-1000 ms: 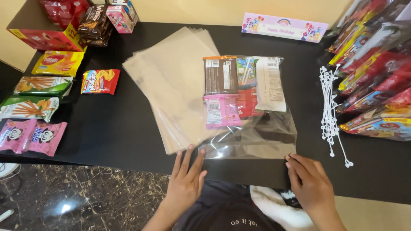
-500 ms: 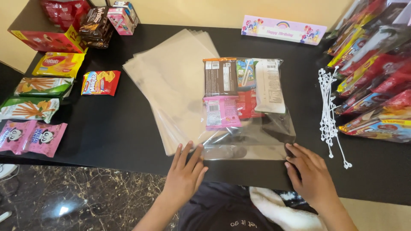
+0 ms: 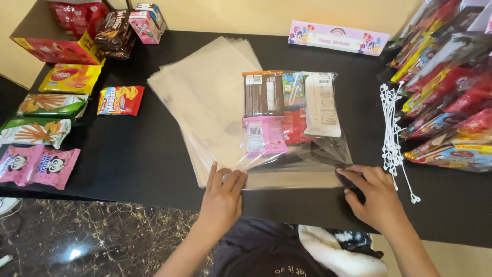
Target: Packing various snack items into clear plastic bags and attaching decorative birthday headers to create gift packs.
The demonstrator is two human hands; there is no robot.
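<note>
Both hands at the open end of a filled clear bag, near the front edge of the surface

We press our left hand (image 3: 223,197) flat, fingers (image 3: 225,179) spread narrow, on the bag's near left corner, and our right hand (image 3: 376,197) pinches the near right corner between thumb and fingers; this keeps the slippery clear bag (image 3: 297,169) flat and its mouth stretched wide. The bag lies partly on the stack of empty bags (image 3: 210,97), in the middle of the black surface (image 3: 143,149). Its long axis runs from the front edge toward the back edge, mouth pointing at us, with the snack packs (image 3: 289,110) gathered at the closed far end. White ties (image 3: 393,138) lie near the right edge.
</note>
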